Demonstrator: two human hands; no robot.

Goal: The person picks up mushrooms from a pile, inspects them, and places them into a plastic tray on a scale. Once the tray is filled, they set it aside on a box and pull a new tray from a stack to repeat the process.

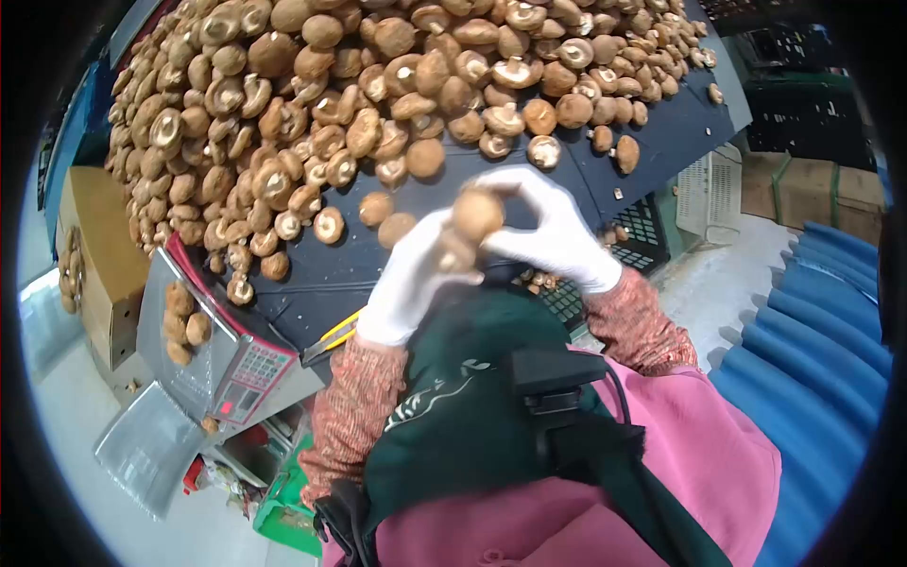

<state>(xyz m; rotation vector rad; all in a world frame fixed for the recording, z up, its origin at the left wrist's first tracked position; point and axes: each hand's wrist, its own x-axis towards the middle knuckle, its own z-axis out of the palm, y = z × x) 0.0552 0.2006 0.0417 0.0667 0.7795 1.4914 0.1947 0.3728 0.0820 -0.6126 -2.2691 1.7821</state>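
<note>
My left hand (408, 279), in a white glove, is curled around a mushroom (455, 253) that is blurred and partly covered by the fingers. My right hand (557, 227), also white-gloved, pinches a round brown mushroom (479, 214) between thumb and fingers, close against the left hand. Whether these are two mushrooms or cap and stem of one is hard to tell. A large heap of brown mushrooms (378, 85) covers the far part of the dark table (326, 274). A few loose mushrooms (376, 208) lie just beyond my left hand.
A scale (250, 378) with several mushrooms on its pan stands at the left, beside a yellow-handled cutter (335, 333). A cardboard box (94, 274) is farther left. Under the table's right edge is a dark crate (633, 246) holding small pieces. Blue corrugated sheeting (812, 350) lies right.
</note>
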